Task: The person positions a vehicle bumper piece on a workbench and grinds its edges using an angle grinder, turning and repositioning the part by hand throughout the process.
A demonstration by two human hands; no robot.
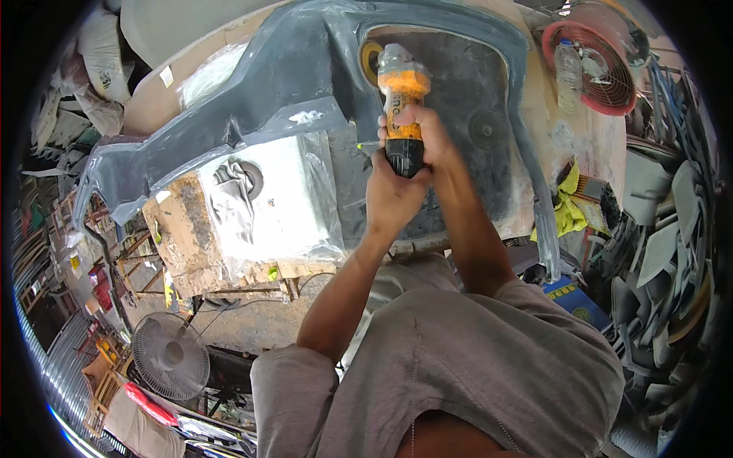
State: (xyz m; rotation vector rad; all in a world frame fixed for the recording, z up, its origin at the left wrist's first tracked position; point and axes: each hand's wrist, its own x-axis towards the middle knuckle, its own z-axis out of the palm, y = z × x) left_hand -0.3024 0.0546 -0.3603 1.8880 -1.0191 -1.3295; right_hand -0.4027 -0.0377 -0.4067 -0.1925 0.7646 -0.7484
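Observation:
Both my hands are closed around an orange and black angle grinder [405,95], held upright in the picture with its grey head pointing away from me. My left hand [394,197] grips the black rear end. Higher up, my right hand [427,131] wraps the orange body from the right side. A round yellowish disc [371,61] sits at the left of the grinder's head, against or very close to the inner edge of a large grey moulded panel [305,76]. Whether the disc touches the edge I cannot tell. The panel arches across the workbench around a dark board [477,84].
A grey cloth and round disc lie on a white sheet [286,202] at the left. At the right are a red fan [603,61], a plastic bottle [567,76] and a yellow cloth [569,210]. A standing fan [171,355] is lower left; stacked grey parts [660,252] line the right.

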